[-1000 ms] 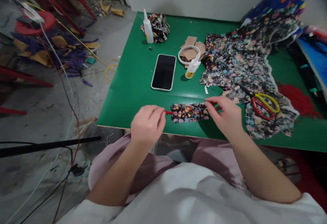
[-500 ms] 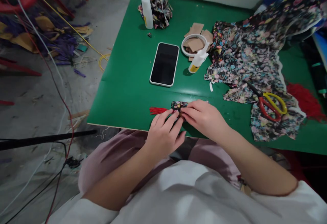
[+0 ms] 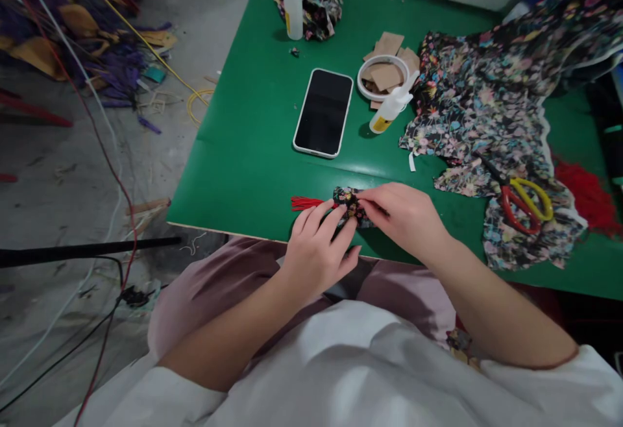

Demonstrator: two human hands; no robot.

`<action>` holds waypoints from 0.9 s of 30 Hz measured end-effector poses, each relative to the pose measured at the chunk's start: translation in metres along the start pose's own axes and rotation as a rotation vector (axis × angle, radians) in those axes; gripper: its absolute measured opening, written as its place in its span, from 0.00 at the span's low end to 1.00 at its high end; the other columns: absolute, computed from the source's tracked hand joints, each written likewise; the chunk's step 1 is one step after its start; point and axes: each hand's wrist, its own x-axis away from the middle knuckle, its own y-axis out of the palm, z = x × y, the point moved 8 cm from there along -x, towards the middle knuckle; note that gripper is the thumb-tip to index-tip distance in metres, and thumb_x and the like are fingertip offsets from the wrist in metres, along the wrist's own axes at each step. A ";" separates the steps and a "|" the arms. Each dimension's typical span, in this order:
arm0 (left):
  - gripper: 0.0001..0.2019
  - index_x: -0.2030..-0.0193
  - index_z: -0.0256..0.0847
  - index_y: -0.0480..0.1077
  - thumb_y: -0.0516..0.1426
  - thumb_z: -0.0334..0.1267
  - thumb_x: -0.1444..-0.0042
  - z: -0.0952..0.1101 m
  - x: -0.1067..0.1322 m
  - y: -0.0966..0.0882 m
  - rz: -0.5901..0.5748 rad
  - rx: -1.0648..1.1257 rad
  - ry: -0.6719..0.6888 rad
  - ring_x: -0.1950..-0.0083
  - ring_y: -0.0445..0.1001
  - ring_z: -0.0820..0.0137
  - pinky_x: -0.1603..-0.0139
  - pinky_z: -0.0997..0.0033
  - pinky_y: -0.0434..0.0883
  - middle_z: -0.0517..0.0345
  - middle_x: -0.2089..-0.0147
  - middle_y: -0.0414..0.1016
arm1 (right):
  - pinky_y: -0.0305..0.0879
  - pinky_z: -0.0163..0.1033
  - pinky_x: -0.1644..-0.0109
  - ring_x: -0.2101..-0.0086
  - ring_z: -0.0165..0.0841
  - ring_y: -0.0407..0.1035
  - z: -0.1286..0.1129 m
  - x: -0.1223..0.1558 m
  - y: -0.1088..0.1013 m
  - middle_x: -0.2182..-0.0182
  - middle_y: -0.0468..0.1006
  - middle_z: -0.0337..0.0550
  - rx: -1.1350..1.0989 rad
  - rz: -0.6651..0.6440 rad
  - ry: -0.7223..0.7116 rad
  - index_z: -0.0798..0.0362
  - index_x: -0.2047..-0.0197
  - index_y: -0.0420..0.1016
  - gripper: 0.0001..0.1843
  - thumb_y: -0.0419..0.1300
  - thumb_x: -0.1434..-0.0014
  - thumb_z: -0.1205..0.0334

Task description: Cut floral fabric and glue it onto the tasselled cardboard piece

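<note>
A small piece of black floral fabric [image 3: 346, 196] lies near the front edge of the green table, with red threads [image 3: 305, 204] sticking out on its left. My left hand [image 3: 321, 245] rests over it, fingers spread and their tips pressing the fabric against the tabletop. From the other side, my right hand [image 3: 406, 216] pinches the fabric between thumb and forefinger. Part of the piece is hidden beneath both hands.
Beyond my hands lie a phone [image 3: 324, 113], a white ring [image 3: 361, 83] over brown card pieces [image 3: 388, 78], and two glue bottles [image 3: 388, 112]. Scissors [image 3: 524, 203] sit on floral cloth [image 3: 479, 96] at right, beside red threads [image 3: 586, 195]. Scraps and cables cover the floor at left.
The view has shifted slightly. My right hand has slid a little to the right along the fabric, so more of the fabric shows between my hands. The left hand stays on it.
</note>
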 end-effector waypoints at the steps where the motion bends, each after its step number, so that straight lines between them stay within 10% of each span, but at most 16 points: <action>1: 0.20 0.46 0.39 0.66 0.52 0.41 0.45 0.000 0.000 0.000 -0.001 -0.001 0.000 0.42 0.62 0.53 0.45 0.52 0.60 0.45 0.45 0.68 | 0.63 0.38 0.62 0.66 0.32 0.69 0.001 0.001 -0.001 0.67 0.77 0.44 -0.013 -0.011 -0.009 0.54 0.61 0.73 0.11 0.50 0.38 0.63; 19: 0.17 0.50 0.38 0.70 0.53 0.41 0.45 0.001 0.000 -0.001 0.031 -0.009 0.033 0.43 0.63 0.53 0.45 0.51 0.60 0.45 0.47 0.69 | 0.54 0.38 0.68 0.71 0.32 0.60 -0.029 -0.011 0.012 0.73 0.70 0.45 0.267 -0.234 -0.341 0.56 0.69 0.71 0.12 0.48 0.39 0.69; 27: 0.19 0.48 0.39 0.69 0.53 0.41 0.45 0.002 0.001 -0.001 0.041 -0.023 0.036 0.42 0.62 0.54 0.44 0.52 0.60 0.46 0.46 0.69 | 0.56 0.37 0.67 0.69 0.32 0.62 -0.012 -0.019 0.009 0.73 0.70 0.46 0.161 -0.204 -0.253 0.58 0.69 0.70 0.11 0.49 0.39 0.65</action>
